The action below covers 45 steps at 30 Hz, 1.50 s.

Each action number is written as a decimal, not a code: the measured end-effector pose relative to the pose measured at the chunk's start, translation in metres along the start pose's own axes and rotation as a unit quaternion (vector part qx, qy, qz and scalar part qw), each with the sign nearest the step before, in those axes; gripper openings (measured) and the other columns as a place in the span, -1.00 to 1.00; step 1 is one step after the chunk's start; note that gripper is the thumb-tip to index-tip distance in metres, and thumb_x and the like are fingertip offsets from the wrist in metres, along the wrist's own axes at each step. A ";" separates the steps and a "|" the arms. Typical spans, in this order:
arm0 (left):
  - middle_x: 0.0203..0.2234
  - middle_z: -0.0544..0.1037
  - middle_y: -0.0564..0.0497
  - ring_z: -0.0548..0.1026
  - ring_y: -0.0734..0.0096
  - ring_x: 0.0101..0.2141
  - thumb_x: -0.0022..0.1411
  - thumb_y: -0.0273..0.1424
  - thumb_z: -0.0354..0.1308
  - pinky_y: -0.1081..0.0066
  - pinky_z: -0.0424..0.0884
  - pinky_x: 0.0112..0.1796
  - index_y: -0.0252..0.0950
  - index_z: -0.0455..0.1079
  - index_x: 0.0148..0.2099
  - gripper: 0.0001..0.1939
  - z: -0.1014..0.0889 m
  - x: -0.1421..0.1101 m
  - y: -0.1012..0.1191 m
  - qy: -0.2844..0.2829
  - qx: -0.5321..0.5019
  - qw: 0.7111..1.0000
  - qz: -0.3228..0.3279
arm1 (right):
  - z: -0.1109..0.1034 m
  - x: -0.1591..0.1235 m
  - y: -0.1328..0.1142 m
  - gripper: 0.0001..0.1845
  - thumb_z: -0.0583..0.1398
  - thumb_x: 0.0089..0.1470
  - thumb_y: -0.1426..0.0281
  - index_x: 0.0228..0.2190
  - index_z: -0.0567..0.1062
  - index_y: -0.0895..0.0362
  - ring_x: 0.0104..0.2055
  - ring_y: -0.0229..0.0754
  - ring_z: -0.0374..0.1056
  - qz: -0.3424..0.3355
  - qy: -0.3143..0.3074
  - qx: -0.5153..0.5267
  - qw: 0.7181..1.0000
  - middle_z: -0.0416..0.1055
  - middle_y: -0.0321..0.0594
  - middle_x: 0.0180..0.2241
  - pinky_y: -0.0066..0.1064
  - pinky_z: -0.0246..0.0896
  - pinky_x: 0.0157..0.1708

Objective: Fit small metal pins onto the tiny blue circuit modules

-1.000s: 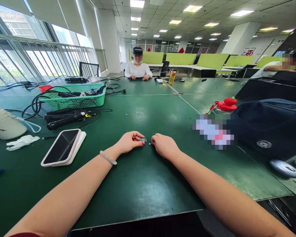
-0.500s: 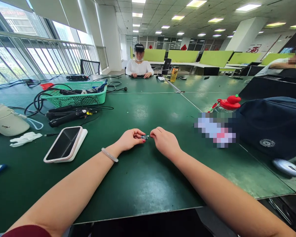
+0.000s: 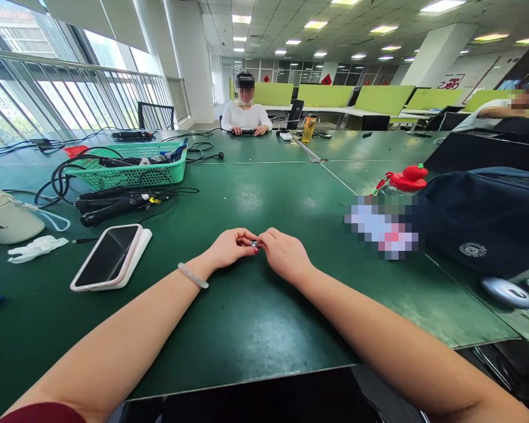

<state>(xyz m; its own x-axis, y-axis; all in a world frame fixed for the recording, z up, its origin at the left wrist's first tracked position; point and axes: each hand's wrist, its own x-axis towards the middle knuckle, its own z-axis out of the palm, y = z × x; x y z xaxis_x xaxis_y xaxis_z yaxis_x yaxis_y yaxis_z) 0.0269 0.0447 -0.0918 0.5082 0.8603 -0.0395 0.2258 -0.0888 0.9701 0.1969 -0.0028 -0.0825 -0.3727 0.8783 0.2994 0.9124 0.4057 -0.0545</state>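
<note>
My left hand [image 3: 233, 248] pinches a small dark circuit board [image 3: 254, 243] with white markings between thumb and fingertips, just above the green table [image 3: 247, 329]. At the board's right end are the closed fingertips of my right hand [image 3: 286, 254], thumb against fingers. Whatever that pinch holds is too small and covered to name. Fingers of both hands hide much of the board, and the two hands nearly meet.
Left of my arms lie a phone [image 3: 110, 255] on a white box, a crumpled white tissue [image 3: 37, 249] and black handheld devices [image 3: 114, 205]. Behind them is a green basket [image 3: 163, 172] with cables. A dark blue bag [image 3: 489, 223] and red-lidded bottle [image 3: 405, 178] stand right. A person [image 3: 245, 114] sits opposite.
My right hand has moved left, closing the gap to the board, and less of the board shows now. The pale piece seen between board and right fingertips is now covered. The view has shifted slightly.
</note>
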 end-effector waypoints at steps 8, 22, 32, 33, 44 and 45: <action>-0.38 0.52 -0.09 0.47 0.37 -0.33 -0.15 -0.31 0.35 0.30 0.36 -0.16 -0.40 0.38 -0.21 -0.56 -0.002 -0.001 0.002 0.009 -0.011 1.000 -0.001 | -0.005 -0.002 0.001 -0.73 -0.07 0.23 0.40 -0.15 0.39 0.07 -0.27 -0.25 0.30 0.016 0.009 0.022 1.000 0.35 -0.22 -0.24 -0.49 0.10 -0.35; -0.38 0.52 -0.09 0.43 0.50 -0.45 0.01 -0.25 0.25 0.48 0.37 -0.39 -0.36 0.36 -0.03 -0.52 -0.002 -0.005 0.006 -0.008 -0.061 0.998 -0.031 | 0.001 -0.004 0.002 -0.72 0.01 0.19 0.20 -0.26 0.41 0.09 -0.34 -0.27 0.30 0.033 0.036 0.059 0.997 0.37 -0.26 -0.31 -0.48 0.12 -0.37; -0.31 0.50 -0.08 0.47 0.52 -0.38 -0.02 -0.49 0.26 0.51 0.42 -0.26 -0.38 0.41 -0.15 -0.69 0.004 -0.010 0.010 -0.039 -0.227 0.964 -0.130 | 0.008 -0.003 -0.005 -0.72 0.02 0.18 0.20 -0.24 0.40 0.11 -0.32 -0.23 0.31 -0.013 0.007 0.025 1.000 0.36 -0.21 -0.32 -0.47 0.10 -0.40; -0.30 0.50 -0.09 0.48 0.51 -0.37 -0.01 -0.52 0.24 0.52 0.43 -0.26 -0.39 0.40 -0.15 -0.70 0.004 -0.009 0.010 -0.032 -0.226 0.964 -0.133 | 0.008 -0.003 -0.004 -0.72 0.02 0.18 0.20 -0.25 0.40 0.10 -0.32 -0.24 0.31 -0.013 0.008 0.029 0.999 0.36 -0.22 -0.31 -0.48 0.10 -0.40; -0.31 0.51 -0.14 0.44 0.11 -0.19 0.04 -0.47 0.08 0.17 0.33 -0.11 -0.30 0.45 -0.22 -0.78 -0.105 -0.017 -0.002 0.394 0.386 0.824 -0.127 | 0.007 0.000 0.011 -0.78 0.01 0.17 0.33 -0.36 0.44 0.09 -0.32 -0.26 0.31 0.074 -0.014 0.077 0.994 0.39 -0.25 -0.34 -0.48 0.10 -0.38; -0.30 0.51 -0.15 0.43 0.07 -0.18 0.04 -0.48 0.07 0.16 0.32 -0.12 -0.29 0.45 -0.21 -0.76 -0.114 -0.021 -0.005 0.399 0.436 0.792 -0.154 | 0.007 0.000 0.011 -0.78 0.02 0.16 0.33 -0.36 0.44 0.09 -0.32 -0.26 0.31 0.075 -0.017 0.081 0.994 0.40 -0.26 -0.34 -0.48 0.10 -0.38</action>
<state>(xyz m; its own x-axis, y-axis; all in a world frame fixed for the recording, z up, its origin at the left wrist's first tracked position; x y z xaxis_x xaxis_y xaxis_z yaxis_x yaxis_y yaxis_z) -0.0798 0.0849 -0.0683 -0.2912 0.9209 0.2591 0.9019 0.1740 0.3953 0.2060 0.0038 -0.0900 -0.2429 0.9390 0.2435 0.9199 0.3026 -0.2494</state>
